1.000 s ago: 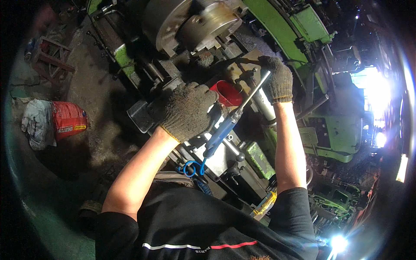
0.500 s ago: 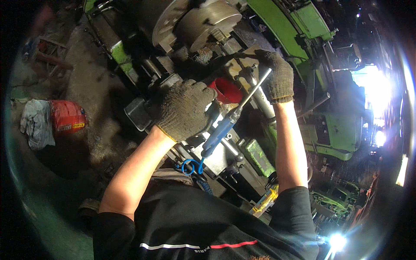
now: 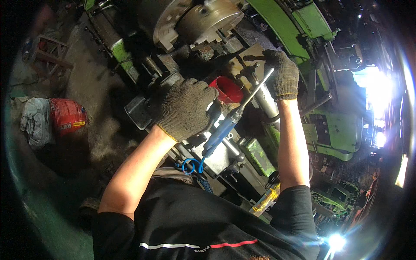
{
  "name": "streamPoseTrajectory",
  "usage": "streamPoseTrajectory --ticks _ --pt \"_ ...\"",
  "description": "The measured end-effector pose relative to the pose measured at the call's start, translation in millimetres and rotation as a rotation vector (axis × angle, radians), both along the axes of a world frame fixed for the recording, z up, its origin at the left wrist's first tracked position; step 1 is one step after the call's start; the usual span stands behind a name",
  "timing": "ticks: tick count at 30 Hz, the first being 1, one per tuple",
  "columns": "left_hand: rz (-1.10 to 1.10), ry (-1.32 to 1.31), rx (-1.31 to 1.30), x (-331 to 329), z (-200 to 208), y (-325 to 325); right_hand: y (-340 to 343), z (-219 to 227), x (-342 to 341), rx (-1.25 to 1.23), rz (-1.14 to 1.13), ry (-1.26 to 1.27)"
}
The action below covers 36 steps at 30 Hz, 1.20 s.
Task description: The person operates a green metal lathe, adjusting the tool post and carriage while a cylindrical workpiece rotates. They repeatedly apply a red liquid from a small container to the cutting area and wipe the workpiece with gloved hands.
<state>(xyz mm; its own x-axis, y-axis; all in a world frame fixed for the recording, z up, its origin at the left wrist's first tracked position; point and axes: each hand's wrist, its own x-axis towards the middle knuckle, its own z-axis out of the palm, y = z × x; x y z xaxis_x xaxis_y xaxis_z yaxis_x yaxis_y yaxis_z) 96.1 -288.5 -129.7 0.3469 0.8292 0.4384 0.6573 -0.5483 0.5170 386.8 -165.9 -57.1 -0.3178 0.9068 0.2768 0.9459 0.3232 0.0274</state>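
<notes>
My left hand [image 3: 184, 108], in a dark knitted work glove, is closed over the lathe carriage. What its fingers hold, if anything, is hidden below. Right beside those fingers stands a red cup [image 3: 227, 89], its mouth turned upward. My right hand [image 3: 282, 74], gloved alike, closes on a dark slim handle [image 3: 253, 57] that sticks out to the left, near the tool post [image 3: 249, 71]. Between my arms lies a blue air blow gun [image 3: 221, 133]; its long metal nozzle points up toward the right hand. A blue coiled hose [image 3: 189, 166] trails from its lower end.
A large lathe chuck [image 3: 210, 21] sits at the far side, above a heap of metal shavings [image 3: 206, 53]. Green machine parts [image 3: 277, 26] rise on the right. On the floor at left are a red and white sack [image 3: 67, 116] and a metal frame [image 3: 52, 58].
My right hand has shifted slightly to the right, and the dark handle has moved with it. The left hand, red cup and air blow gun stay almost where they were.
</notes>
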Motion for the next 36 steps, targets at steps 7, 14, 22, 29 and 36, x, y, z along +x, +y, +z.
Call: streamPoseTrajectory --ticks 7,14,22,29,36 --pt "0.009 -0.031 0.024 0 0 0 11 -6 3 -0.009 -0.001 -0.045" --pt "-0.034 0.003 -0.094 -2 7 0 30 -35 21 -0.068 -0.079 0.018" --pt "-0.011 -0.039 0.064 -2 6 4 38 -37 -25 -0.029 -0.252 0.42" --pt "-0.013 -0.035 0.018 -2 6 3 48 -40 -41 -0.243 -0.533 0.724" --pt "-0.018 -0.036 -0.004 -1 10 1 52 -52 -29 -0.181 -0.455 0.678"
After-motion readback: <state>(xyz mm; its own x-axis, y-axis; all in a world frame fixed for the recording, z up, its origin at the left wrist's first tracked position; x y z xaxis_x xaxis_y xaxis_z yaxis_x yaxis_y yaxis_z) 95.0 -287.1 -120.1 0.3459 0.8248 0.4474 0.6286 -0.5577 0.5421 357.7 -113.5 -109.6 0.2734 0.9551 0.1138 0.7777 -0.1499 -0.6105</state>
